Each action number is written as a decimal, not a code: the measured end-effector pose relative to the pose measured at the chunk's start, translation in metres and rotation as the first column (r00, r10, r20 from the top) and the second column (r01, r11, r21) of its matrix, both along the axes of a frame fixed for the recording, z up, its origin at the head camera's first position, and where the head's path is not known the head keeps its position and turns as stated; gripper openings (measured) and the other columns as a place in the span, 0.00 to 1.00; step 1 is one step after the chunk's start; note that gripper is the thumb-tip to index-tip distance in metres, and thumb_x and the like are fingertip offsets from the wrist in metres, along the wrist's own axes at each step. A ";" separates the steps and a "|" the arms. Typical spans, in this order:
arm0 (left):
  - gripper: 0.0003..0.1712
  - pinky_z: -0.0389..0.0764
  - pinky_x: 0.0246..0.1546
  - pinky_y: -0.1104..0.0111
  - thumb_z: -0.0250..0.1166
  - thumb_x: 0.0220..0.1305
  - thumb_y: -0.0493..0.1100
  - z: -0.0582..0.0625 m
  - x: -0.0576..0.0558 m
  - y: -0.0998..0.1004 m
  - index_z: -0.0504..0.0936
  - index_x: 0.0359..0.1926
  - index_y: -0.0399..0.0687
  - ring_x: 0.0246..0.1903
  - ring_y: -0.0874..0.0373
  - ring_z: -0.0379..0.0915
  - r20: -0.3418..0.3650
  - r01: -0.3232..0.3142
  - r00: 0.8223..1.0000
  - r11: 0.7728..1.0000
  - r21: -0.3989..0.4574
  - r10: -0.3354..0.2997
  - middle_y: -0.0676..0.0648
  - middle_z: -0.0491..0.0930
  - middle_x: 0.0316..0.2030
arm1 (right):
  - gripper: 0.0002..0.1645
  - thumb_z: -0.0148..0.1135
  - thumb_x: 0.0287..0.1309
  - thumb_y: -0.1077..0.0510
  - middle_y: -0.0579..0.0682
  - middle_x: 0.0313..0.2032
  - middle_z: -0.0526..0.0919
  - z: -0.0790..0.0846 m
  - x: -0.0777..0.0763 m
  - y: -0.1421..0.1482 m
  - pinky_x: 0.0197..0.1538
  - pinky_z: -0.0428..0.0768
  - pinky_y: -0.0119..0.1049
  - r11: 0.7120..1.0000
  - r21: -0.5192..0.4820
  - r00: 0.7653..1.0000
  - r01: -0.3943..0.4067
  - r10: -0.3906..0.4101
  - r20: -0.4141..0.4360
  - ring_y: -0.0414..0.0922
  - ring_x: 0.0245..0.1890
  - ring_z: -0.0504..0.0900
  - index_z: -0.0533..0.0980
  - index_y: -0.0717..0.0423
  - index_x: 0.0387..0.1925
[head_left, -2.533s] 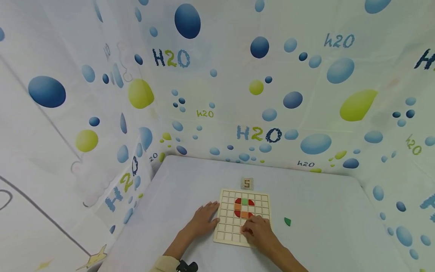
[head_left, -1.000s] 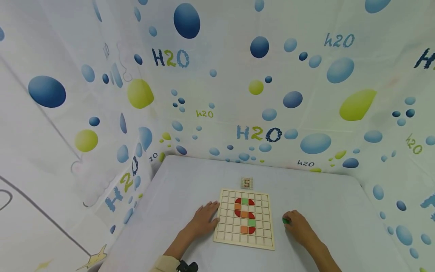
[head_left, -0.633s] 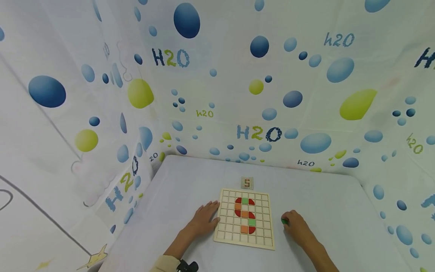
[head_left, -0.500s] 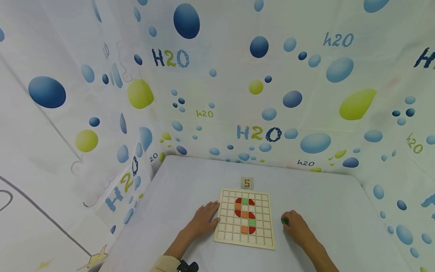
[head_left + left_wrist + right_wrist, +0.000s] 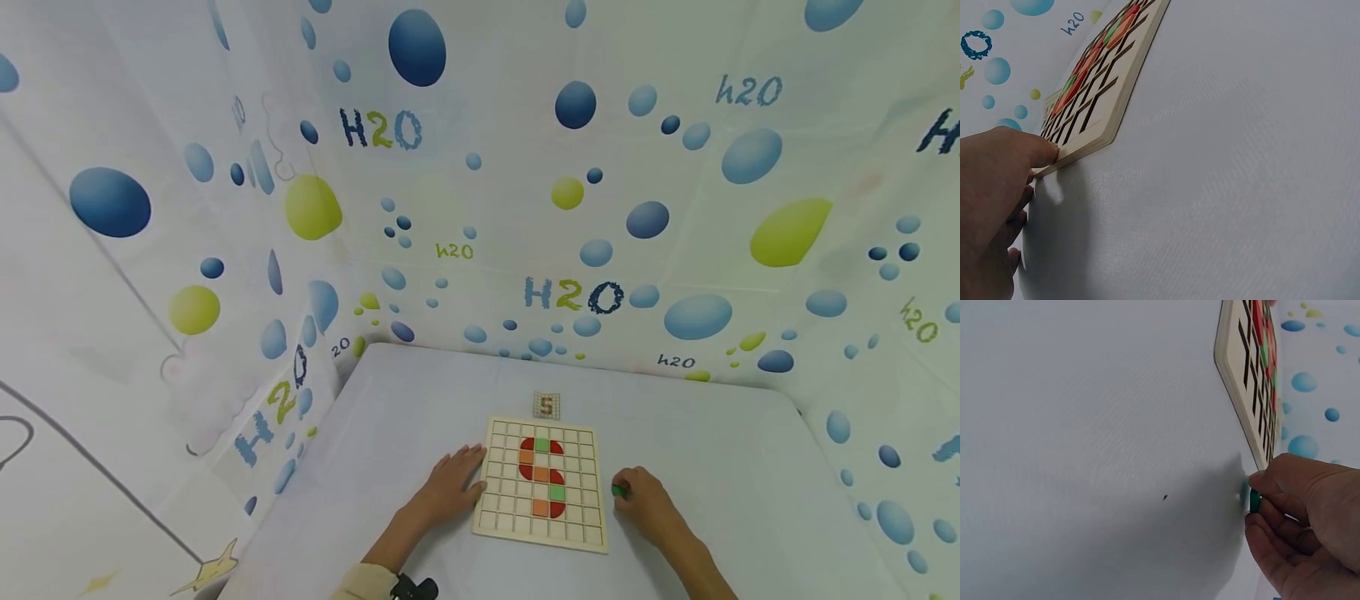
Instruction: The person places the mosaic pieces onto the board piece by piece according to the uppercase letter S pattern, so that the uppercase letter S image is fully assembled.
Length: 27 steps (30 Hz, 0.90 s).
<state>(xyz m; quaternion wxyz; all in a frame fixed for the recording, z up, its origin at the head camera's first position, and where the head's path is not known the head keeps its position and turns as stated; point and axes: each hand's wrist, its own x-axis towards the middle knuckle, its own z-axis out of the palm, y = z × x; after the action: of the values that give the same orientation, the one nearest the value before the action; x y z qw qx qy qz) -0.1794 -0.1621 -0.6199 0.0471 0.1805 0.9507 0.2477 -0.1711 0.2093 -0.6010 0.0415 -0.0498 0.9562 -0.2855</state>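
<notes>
A square wooden grid board (image 5: 505,506) lies on the table, with red, orange and green tiles set in its cells in an S shape. My left hand (image 5: 447,486) rests at the board's left edge with fingers extended; in the left wrist view its thumb touches the rim. Just off the board's right side, my right hand (image 5: 647,498) pinches a small green quarter-round tile (image 5: 1255,500) between thumb and fingers. The fingers cover much of that tile. Behind the board lies a small card (image 5: 547,406) printed with a gridded S.
The white-covered table (image 5: 720,467) extends to both sides of the board. A white curtain (image 5: 510,208) with blue and green spots and H2O lettering stands behind and to the left. A tiny dark speck (image 5: 1165,497) sits on the table cover.
My right hand has left the board, exposing an orange and a red tile at its lower middle. It has picked up the green tile and moved it slightly left. My left hand stays put.
</notes>
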 end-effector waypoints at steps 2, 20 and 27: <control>0.35 0.59 0.77 0.38 0.60 0.77 0.47 0.000 0.000 0.000 0.66 0.78 0.39 0.78 0.38 0.59 0.003 0.000 1.000 1.000 0.008 0.000 0.39 0.68 0.77 | 0.12 0.71 0.56 0.69 0.49 0.39 0.81 0.001 -0.001 -0.002 0.51 0.84 0.49 1.000 -0.014 1.000 0.003 -0.003 0.000 0.44 0.41 0.80 0.81 0.61 0.42; 0.35 0.59 0.76 0.38 0.61 0.76 0.48 0.004 0.002 0.000 0.67 0.78 0.38 0.78 0.38 0.60 -0.007 0.000 1.000 1.000 0.006 0.000 0.39 0.68 0.76 | 0.14 0.69 0.58 0.70 0.49 0.43 0.80 0.011 0.004 -0.077 0.50 0.83 0.45 0.974 -0.161 0.985 -0.160 0.148 -0.084 0.44 0.45 0.78 0.81 0.61 0.47; 0.35 0.60 0.77 0.39 0.61 0.77 0.48 0.004 0.001 0.000 0.66 0.78 0.39 0.78 0.39 0.60 -0.001 0.002 1.000 1.000 -0.004 -0.002 0.39 0.68 0.77 | 0.12 0.69 0.64 0.66 0.49 0.46 0.79 0.004 0.007 -0.107 0.47 0.83 0.39 0.943 -0.149 0.954 -0.297 0.285 -0.094 0.45 0.46 0.76 0.82 0.61 0.49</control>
<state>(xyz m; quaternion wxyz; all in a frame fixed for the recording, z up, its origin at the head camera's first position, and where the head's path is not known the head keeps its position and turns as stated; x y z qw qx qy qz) -0.1782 -0.1618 -0.6158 0.0471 0.1815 0.9511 0.2455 -0.1645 0.1022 -0.5966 0.0453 -0.2038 0.9128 -0.3510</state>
